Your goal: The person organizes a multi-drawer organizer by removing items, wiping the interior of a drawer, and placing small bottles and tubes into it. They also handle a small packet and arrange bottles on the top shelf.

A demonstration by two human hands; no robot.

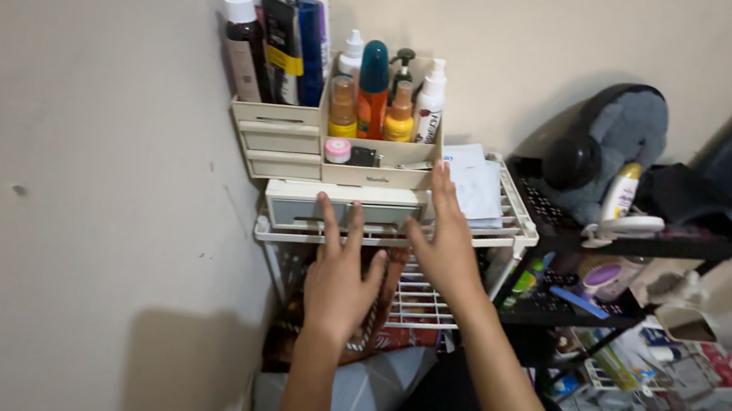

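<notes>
Both hands, left hand (338, 276) and right hand (446, 242), reach empty with fingers spread toward the cream drawer organiser (343, 207) on a white wire shelf (511, 222), apparently needing a grip next.

A home corner: toiletry bottles (370, 87) in a drawer organiser (299, 147), headphones (574, 156) on cluttered shelves (619, 239)

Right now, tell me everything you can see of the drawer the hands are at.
The drawer is a wide, shallow, grey-fronted one in a cream plastic organizer, looking shut. It sits on a white wire rack, under compartments of bottles. The left hand has its fingertips at the front; the right hand is at its right end, fingers spread.
</notes>
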